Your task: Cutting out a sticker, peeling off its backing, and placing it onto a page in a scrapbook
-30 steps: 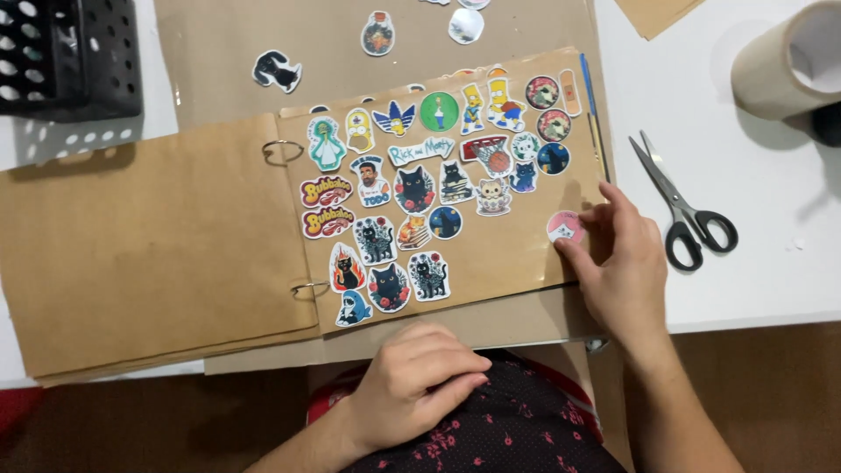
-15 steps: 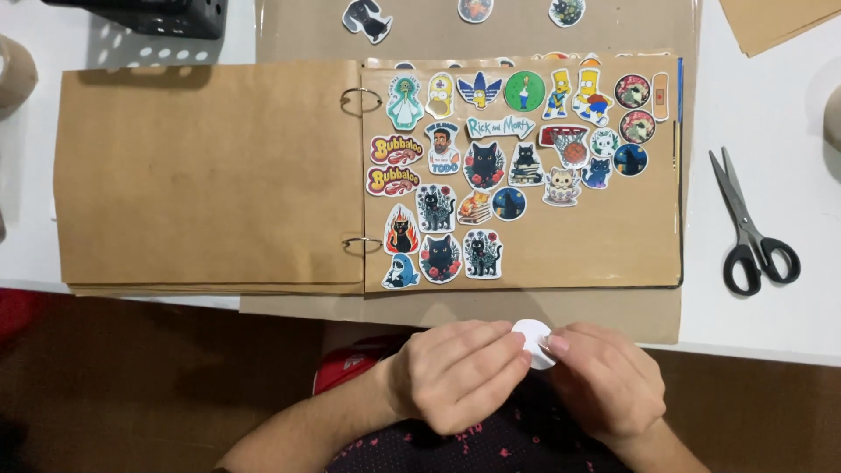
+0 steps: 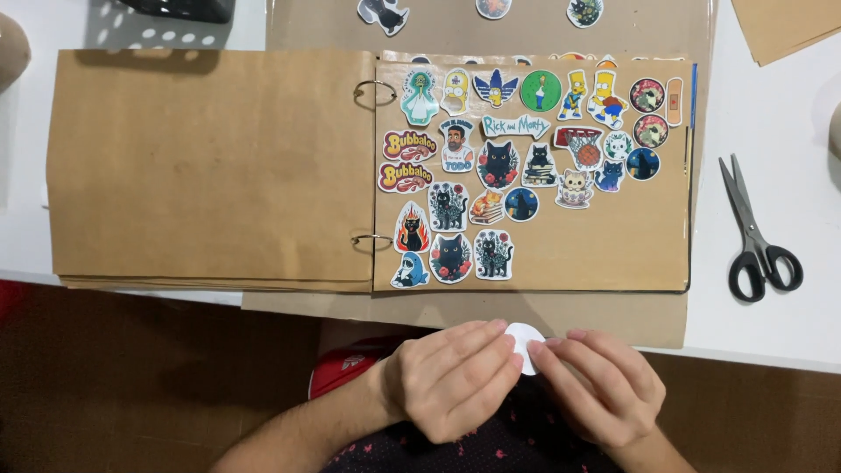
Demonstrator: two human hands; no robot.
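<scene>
Scissors (image 3: 759,235) right of album (image 3: 368,171), hands (image 3: 526,385) below

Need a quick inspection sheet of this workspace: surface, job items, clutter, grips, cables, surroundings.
Surface: white table, brown paper sheet under the album.
Job's things: small white round sticker pinched between both hands; ring-bound kraft album open, right page bearing many stickers.
Clutter: black scissors right of album; loose stickers along the top edge.
Grips: left hand and right hand on the sticker, below the table edge.
Cables: nothing seen.
Surroundings: dark floor.
</scene>
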